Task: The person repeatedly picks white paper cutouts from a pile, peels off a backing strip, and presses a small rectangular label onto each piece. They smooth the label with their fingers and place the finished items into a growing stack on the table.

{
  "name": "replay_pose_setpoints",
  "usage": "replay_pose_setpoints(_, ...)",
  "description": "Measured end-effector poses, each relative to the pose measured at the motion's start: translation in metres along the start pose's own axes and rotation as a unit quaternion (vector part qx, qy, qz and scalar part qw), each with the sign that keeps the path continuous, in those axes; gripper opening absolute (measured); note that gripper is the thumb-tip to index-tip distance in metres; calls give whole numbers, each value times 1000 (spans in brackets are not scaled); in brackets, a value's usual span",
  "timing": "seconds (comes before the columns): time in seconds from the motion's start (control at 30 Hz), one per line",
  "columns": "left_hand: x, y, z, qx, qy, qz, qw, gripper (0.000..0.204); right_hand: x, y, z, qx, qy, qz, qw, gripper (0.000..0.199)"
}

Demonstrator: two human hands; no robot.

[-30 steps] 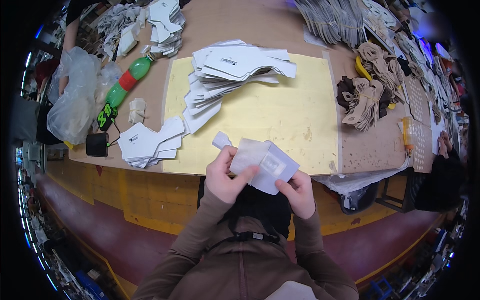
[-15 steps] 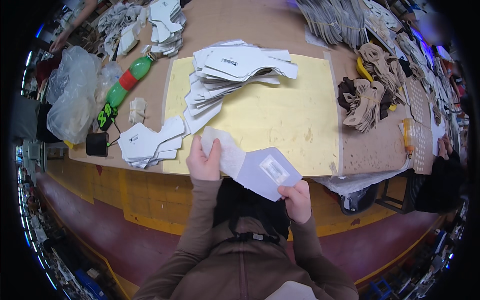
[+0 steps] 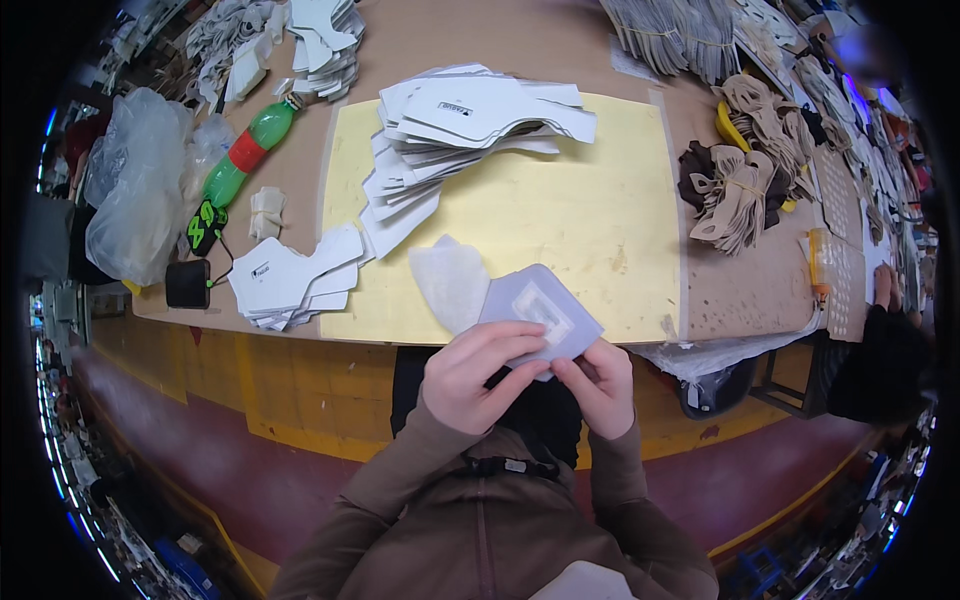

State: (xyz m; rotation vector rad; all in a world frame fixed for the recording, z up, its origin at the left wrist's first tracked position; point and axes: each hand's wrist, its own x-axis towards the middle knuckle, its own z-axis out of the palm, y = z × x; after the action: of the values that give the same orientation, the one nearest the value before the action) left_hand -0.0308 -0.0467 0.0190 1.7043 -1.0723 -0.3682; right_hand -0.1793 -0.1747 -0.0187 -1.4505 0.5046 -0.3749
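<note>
Over the table's near edge I hold a flat cut piece with a lavender-grey panel (image 3: 510, 300) and a white fuzzy part (image 3: 448, 280) on its left. A pale rectangular patch (image 3: 558, 322) lies on the panel. My left hand (image 3: 478, 378) is closed at the panel's lower left, fingertips across the patch and thumb at the lower edge. My right hand (image 3: 602, 388) pinches the panel's lower right corner. Ahead, a fanned stack of white cut pieces (image 3: 480, 112) lies on the yellow sheet (image 3: 590, 230). A smaller white stack (image 3: 290, 275) sits to the left.
At left are a green bottle (image 3: 268, 125) with a red label, a clear plastic bag (image 3: 140, 190) and a black device (image 3: 187, 285) on a cord. Tan bundled pieces (image 3: 740, 200) and a yellow-orange container (image 3: 820, 262) are at right. Grey bundles (image 3: 680, 35) lie at the back.
My left hand has let go of the white fuzzy part and moved right and down onto the panel's patch. The fuzzy part now hangs free over the yellow sheet. My right hand stays at the corner.
</note>
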Motion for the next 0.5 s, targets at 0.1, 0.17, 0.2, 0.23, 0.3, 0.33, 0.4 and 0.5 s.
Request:
replay_pose_setpoints(0.1, 5, -3, 0, -50, -60, -8, 997, 21, -1, -14, -3, -126, -21, -74, 989, 17)
replay_pose_setpoints(0.17, 8, -3, -4, -81, -103, -28, 991, 21, -3, -25, -6, -182, -35, -103, 977, 16)
replay_pose_setpoints(0.2, 9, -1, -8, -93, -122, -38, 987, 20, -3, -30, -8, -198, -46, -115, 972, 16)
replay_pose_setpoints(0.23, 9, 1, -10, -104, -139, -48, 984, 20, -3, -34, -8, -214, -58, -127, 967, 16)
replay_pose_setpoints(0.3, 10, 3, -12, -146, -137, -74, 977, 19, -2, -39, -9, -216, -62, -150, 963, 17)
replay_pose_setpoints(0.33, 11, 4, -12, -163, -143, -95, 972, 19, -2, -41, -9, -216, -67, -151, 962, 17)
replay_pose_setpoints(0.4, 13, 2, -13, -191, -158, -107, 963, 17, 0, -42, -10, -229, -75, -177, 954, 17)
replay_pose_setpoints(0.5, 15, -2, -14, -244, -168, -117, 948, 17, 1, -40, -10, -232, -84, -196, 949, 16)
